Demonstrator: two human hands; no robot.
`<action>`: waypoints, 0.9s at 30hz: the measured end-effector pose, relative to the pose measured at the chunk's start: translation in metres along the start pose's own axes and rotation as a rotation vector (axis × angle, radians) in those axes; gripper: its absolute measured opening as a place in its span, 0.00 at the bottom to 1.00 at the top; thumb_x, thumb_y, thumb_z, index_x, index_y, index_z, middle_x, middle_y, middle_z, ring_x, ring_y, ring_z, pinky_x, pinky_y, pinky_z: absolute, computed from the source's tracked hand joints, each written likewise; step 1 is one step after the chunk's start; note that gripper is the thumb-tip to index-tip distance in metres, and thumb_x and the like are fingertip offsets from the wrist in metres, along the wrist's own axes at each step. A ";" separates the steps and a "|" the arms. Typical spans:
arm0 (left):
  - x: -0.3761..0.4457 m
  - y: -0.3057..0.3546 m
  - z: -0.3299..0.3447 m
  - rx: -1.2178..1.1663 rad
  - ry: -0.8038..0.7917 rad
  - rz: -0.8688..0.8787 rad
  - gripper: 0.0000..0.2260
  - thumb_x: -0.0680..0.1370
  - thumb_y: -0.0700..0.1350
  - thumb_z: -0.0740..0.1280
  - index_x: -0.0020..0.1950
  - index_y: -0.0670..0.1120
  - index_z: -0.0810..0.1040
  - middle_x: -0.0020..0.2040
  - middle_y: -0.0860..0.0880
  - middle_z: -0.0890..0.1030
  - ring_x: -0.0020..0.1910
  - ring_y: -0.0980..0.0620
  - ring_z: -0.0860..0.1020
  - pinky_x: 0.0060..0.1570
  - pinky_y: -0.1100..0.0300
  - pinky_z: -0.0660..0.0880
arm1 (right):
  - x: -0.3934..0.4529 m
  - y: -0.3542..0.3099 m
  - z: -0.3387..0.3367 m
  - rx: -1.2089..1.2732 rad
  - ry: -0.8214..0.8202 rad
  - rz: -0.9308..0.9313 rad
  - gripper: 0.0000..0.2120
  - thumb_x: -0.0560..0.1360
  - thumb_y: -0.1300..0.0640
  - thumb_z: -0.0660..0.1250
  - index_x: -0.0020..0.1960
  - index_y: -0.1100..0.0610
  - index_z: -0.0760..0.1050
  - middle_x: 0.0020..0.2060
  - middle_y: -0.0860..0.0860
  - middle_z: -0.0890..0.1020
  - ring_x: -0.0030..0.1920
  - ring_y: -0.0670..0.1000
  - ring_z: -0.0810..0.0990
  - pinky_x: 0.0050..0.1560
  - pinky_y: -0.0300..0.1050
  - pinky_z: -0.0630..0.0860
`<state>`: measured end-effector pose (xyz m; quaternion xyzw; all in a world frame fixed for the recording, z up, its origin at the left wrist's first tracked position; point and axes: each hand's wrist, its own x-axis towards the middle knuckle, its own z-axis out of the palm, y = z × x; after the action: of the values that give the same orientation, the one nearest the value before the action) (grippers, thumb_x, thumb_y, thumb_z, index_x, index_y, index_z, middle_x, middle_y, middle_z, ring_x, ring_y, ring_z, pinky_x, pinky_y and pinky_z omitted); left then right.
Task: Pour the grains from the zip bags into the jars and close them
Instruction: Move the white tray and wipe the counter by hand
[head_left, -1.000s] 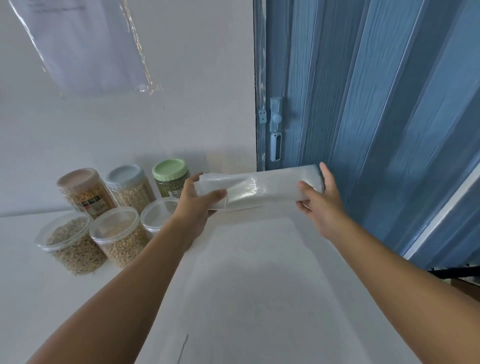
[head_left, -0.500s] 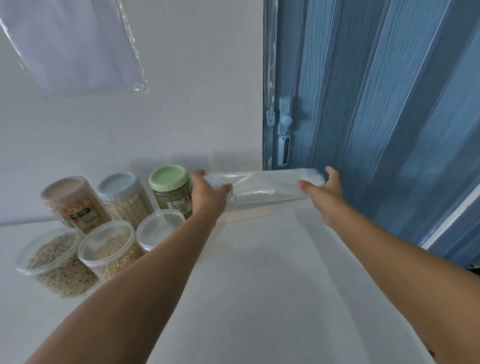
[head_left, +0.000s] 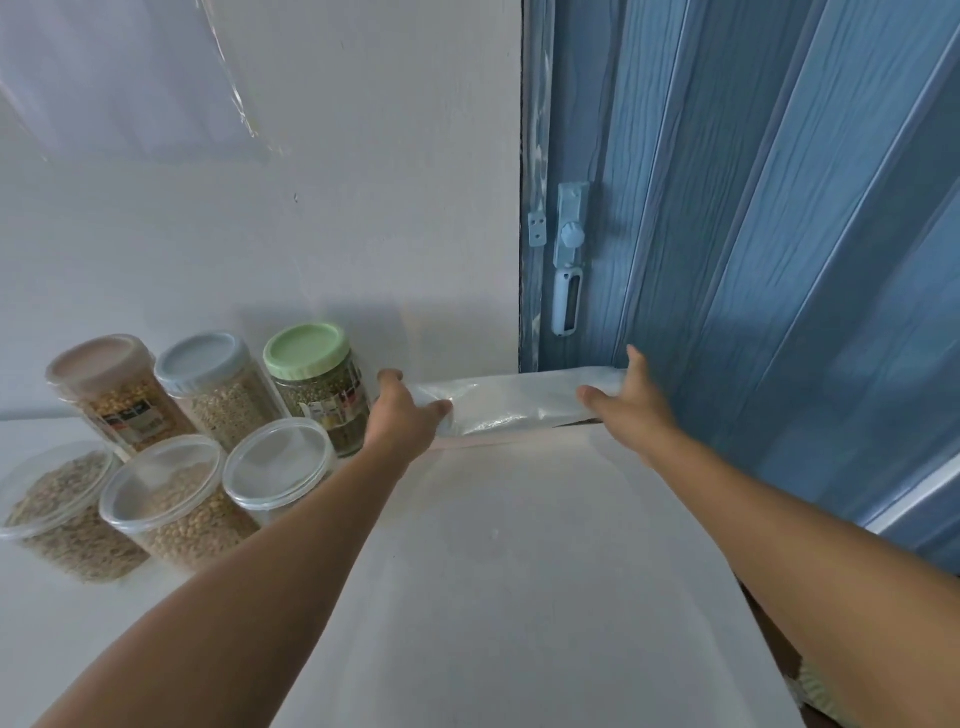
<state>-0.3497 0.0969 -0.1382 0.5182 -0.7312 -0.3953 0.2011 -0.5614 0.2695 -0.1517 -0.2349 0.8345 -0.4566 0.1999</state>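
Note:
A clear, flattened zip bag (head_left: 514, 402) lies along the table's far edge against the wall. My left hand (head_left: 402, 415) pinches its left end and my right hand (head_left: 631, 408) holds its right end. No grains show inside it. Left of my left hand stand several lidded jars: a green-lidded jar (head_left: 317, 384) of dark green grains, a blue-lidded jar (head_left: 218, 389), a pink-lidded jar (head_left: 111, 395) of yellow kernels, and three clear-lidded tubs (head_left: 171, 499) in front.
The white table (head_left: 509, 571) runs back to a pale wall (head_left: 363, 234). A blue folding door (head_left: 753, 234) with a latch (head_left: 569, 270) stands at the right. A clear plastic sheet (head_left: 130, 78) hangs on the wall above the jars.
Both hands have carried the bag away from me and lowered it to the table's far edge by the wall. The jars stay in place.

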 end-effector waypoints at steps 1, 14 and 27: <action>0.000 -0.001 -0.001 0.010 -0.012 -0.001 0.33 0.80 0.49 0.74 0.78 0.45 0.59 0.63 0.40 0.74 0.49 0.45 0.75 0.44 0.54 0.72 | -0.001 0.001 -0.001 -0.028 -0.005 0.005 0.45 0.80 0.46 0.72 0.85 0.48 0.45 0.81 0.54 0.63 0.78 0.60 0.65 0.71 0.54 0.68; -0.014 0.002 -0.015 0.120 -0.060 0.037 0.32 0.80 0.51 0.73 0.76 0.44 0.60 0.55 0.43 0.75 0.44 0.46 0.77 0.45 0.50 0.80 | -0.031 0.005 -0.008 -0.354 0.031 0.065 0.41 0.79 0.33 0.64 0.83 0.47 0.50 0.77 0.51 0.71 0.75 0.62 0.70 0.77 0.65 0.58; -0.022 0.001 0.002 0.389 -0.078 0.120 0.28 0.80 0.56 0.71 0.70 0.44 0.61 0.52 0.42 0.80 0.47 0.41 0.81 0.50 0.44 0.81 | -0.030 0.004 -0.020 -0.492 0.033 0.062 0.43 0.80 0.34 0.63 0.84 0.48 0.45 0.73 0.52 0.75 0.72 0.60 0.74 0.72 0.59 0.57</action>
<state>-0.3427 0.1180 -0.1362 0.4872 -0.8306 -0.2537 0.0919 -0.5487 0.3020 -0.1413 -0.2432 0.9305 -0.2369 0.1370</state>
